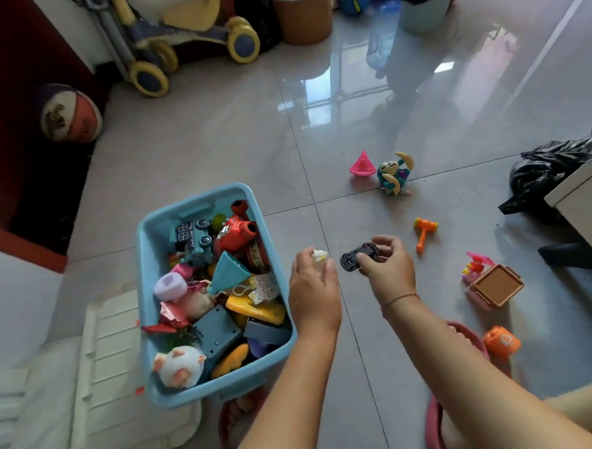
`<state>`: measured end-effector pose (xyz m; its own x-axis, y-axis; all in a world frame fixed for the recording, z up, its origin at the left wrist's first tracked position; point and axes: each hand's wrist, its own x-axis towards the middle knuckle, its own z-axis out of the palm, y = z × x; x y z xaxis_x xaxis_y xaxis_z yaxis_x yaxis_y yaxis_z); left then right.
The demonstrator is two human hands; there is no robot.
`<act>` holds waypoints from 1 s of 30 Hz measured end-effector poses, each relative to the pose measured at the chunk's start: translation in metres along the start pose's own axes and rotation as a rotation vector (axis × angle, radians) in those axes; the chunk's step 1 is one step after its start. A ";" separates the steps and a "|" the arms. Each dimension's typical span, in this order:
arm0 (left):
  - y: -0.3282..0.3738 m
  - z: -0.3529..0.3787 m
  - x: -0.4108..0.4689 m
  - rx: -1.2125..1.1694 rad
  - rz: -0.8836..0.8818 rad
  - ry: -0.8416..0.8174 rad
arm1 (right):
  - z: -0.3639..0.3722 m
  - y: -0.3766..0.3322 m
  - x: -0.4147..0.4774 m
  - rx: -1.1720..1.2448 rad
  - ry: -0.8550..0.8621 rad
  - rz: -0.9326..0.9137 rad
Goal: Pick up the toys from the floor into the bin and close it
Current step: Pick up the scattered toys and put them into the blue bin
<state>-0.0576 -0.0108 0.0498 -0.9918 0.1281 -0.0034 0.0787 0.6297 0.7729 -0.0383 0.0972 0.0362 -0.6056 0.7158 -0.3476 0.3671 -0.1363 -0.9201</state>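
Fingers of left hand (313, 287) pinched round small white toy (319, 255), right hand (391, 270) gripping black toy car (359, 256) — centre frame, just right of blue bin (144, 253); orange hammer (424, 233) on floor (215, 142), right.

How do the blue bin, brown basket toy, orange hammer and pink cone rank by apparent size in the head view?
Blue bin
Brown basket toy
Orange hammer and pink cone look alike, so unranked.

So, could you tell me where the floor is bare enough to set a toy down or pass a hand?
Widest bare floor: between the blue bin, the basketball and the pink cone. A smaller strip lies between the bin and the orange hammer. Crowded: inside the bin, and right of the hammer around the brown basket toy.
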 end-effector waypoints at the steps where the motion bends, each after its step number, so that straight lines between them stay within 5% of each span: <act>1: -0.005 -0.017 -0.002 0.002 -0.058 0.075 | 0.013 -0.007 -0.018 -0.010 -0.065 -0.029; 4: -0.029 -0.063 -0.001 0.057 -0.253 0.231 | 0.049 -0.020 -0.065 -0.081 -0.251 -0.107; 10: -0.051 -0.117 -0.011 0.211 -0.633 0.185 | 0.071 -0.023 -0.110 -0.307 -0.465 -0.111; 21: 0.050 -0.035 -0.061 0.218 -0.268 -0.215 | -0.101 0.016 -0.097 -0.399 -0.028 -0.069; 30: 0.072 0.008 -0.091 0.436 -0.109 -0.352 | -0.162 0.064 -0.077 -0.347 0.209 0.125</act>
<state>0.0391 0.0289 0.1010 -0.9088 0.2457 -0.3373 0.0867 0.9018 0.4233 0.1461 0.1441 0.0330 -0.3983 0.8367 -0.3758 0.6664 -0.0176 -0.7454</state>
